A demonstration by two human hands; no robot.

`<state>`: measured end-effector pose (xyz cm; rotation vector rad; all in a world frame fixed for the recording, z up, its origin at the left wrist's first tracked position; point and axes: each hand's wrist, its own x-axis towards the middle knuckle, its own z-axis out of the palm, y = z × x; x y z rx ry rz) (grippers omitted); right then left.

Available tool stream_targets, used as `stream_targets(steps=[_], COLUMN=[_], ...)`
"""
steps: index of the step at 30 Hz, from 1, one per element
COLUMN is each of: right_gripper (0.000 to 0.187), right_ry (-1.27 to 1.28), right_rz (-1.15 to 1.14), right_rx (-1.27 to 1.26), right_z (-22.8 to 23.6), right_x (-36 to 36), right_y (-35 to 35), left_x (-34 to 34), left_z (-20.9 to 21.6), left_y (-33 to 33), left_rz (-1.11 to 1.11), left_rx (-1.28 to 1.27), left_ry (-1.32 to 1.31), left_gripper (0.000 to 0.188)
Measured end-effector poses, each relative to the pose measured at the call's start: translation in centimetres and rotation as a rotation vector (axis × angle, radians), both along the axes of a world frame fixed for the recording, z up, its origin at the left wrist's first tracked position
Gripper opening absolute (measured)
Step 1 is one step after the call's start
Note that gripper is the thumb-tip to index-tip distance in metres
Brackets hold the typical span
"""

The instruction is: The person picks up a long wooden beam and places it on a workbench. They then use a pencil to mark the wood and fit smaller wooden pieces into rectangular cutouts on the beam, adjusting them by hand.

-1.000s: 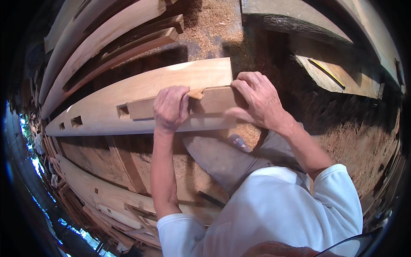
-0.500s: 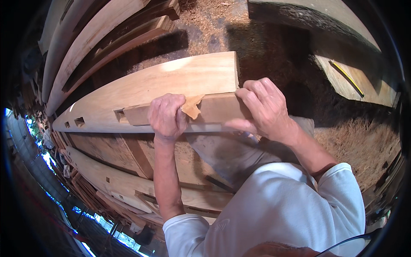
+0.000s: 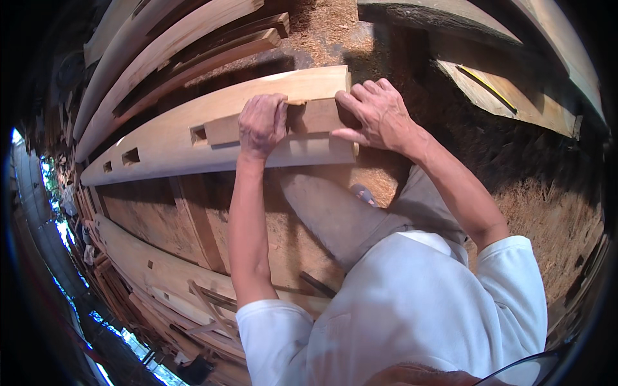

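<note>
A long pale timber (image 3: 161, 151) with square mortises lies across in front of me, its far left end tapering. On its right part rests a long wooden hand plane (image 3: 315, 118). My left hand (image 3: 261, 125) is closed around the middle of the plane, fingers over its far side. A thin wood shaving (image 3: 297, 101) shows beside those fingers. My right hand (image 3: 380, 116) grips the plane's right end, fingers over the far edge and thumb stretched along the near side. The plane's blade is hidden from view.
Several curved timbers (image 3: 174, 51) lie at the far left. Another mortised timber (image 3: 167, 267) runs on the near left. At the far right, a yellow strip (image 3: 487, 88) lies on a board (image 3: 473, 93). Wood shavings (image 3: 331, 29) cover the floor.
Both hands, the plane and the timber sit higher in the picture, and the view has shifted. The shaving that hung over the plane's near side now shows only as a small edge.
</note>
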<state>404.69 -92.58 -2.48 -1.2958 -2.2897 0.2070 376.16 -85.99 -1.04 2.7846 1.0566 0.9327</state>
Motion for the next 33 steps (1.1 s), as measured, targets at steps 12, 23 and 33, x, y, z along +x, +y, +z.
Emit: stream_targets(steps=[12, 23, 33], right_gripper=[0.064, 0.054, 0.053], right_ry=[-0.035, 0.006, -0.306], right_rz=[-0.081, -0.22, -0.633], right_rx=[-0.052, 0.431, -0.136], right_z=[0.4, 7.9, 9.3], right_x=[-1.0, 7.0, 36.3], right_y=[-0.9, 2.7, 11.1], left_x=[-8.6, -8.2, -7.8], left_z=[0.1, -1.3, -0.9], left_y=[-1.5, -0.5, -0.1], left_rz=[0.142, 0.161, 0.141], left_rx=[-0.07, -0.01, 0.006], left_ry=[0.17, 0.16, 0.052], left_gripper=[0.073, 0.08, 0.073])
